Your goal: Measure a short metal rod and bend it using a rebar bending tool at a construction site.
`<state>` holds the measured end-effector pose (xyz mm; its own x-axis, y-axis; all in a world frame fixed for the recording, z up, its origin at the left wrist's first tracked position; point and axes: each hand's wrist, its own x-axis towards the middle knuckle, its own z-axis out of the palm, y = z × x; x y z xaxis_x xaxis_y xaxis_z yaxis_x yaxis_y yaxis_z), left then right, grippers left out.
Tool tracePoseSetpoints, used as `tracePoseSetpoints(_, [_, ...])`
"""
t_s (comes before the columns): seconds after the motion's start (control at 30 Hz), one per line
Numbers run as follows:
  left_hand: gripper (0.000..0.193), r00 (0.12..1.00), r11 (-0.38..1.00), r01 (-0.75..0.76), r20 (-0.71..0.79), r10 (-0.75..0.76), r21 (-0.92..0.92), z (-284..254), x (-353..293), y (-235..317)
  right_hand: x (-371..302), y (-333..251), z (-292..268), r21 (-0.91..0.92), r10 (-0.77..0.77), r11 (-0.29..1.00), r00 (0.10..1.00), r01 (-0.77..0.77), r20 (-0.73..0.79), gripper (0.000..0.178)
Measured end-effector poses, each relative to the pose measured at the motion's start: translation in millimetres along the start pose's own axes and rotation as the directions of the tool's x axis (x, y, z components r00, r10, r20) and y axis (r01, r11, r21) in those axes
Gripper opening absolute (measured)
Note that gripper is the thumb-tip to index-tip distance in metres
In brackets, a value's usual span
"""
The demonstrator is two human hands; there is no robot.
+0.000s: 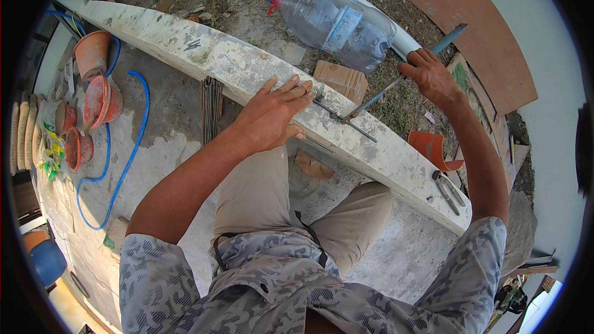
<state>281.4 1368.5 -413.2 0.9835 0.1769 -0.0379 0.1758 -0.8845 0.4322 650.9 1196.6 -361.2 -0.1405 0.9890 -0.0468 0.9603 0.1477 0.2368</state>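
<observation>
My left hand (269, 114) lies flat with fingers stretched out on a pale, paint-worn concrete ledge (229, 52), over one end of a thin steel rod (362, 132). The rod sticks out to the right past my fingertips. In my closed right hand (433, 79) is a long rebar bending bar (378, 96), held over the far side of the ledge. Its lower end meets the rod, and its wider grey-blue handle (450, 38) sticks out beyond my fist. Pincers (448, 192) with dark jaws rest near the ledge's right end.
Beyond the ledge lie a large clear plastic bottle (340, 25), a cardboard piece (341, 80) and a curved orange piece (428, 148). Several steel rods (211, 111) stick out below the ledge. Orange buckets (102, 102) and a blue hose (143, 117) are on the left.
</observation>
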Motion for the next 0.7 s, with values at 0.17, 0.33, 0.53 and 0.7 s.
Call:
tracePoseSetpoints(0.17, [0.078, 1.0, 1.0, 0.011, 0.015, -0.011, -0.006, -3, 0, 1, -1, 0, 5, -0.011, -0.017, 1.0, 0.999, 0.017, -0.032, 0.025])
tracePoseSetpoints(0.33, [0.079, 1.0, 1.0, 0.003, 0.016, -0.003, -0.006, -2, 1, 1, -12, -4, 7, -0.007, 0.052, 0.999, 0.998, -0.052, 0.04, 0.025])
tracePoseSetpoints(0.53, [0.079, 1.0, 1.0, 0.006, 0.01, -0.006, -0.019, -3, 0, 2, -21, -7, 11, 0.014, 0.066, 0.998, 0.996, -0.067, 0.056, 0.024])
tracePoseSetpoints(0.7, [0.08, 1.0, 1.0, 0.008, 0.027, -0.008, -0.011, -5, 1, 3, -19, -7, 3, 0.012, 0.069, 0.997, 0.991, -0.07, 0.112, 0.011])
